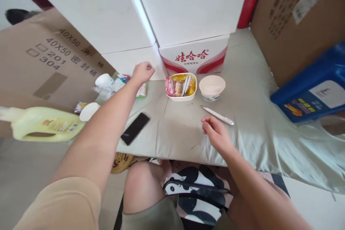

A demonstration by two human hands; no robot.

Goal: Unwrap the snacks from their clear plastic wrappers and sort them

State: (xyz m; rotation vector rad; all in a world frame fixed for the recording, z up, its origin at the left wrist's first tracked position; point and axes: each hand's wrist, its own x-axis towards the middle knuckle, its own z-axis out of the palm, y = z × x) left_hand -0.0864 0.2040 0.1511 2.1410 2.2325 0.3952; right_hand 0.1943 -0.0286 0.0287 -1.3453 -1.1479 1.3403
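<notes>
My left hand (142,73) reaches far out over the grey-green cloth (250,125), closed into a loose fist above small packets (141,91) near a white cup (104,79); what it holds, if anything, is hidden. My right hand (214,132) rests on the cloth with fingers curled together, just below a white plastic fork (217,115), not touching it. Beyond lie an open white bowl (181,86) holding noodle seasoning packets and its round white lid (212,87). A black phone (135,128) lies by my left forearm.
A white carton with red lettering (194,58) stands behind the bowl. Brown cardboard boxes (43,64) flank both sides. A yellow detergent jug (43,123) lies at the left, a blue box (312,93) at the right. My knees sit under the cloth's front edge.
</notes>
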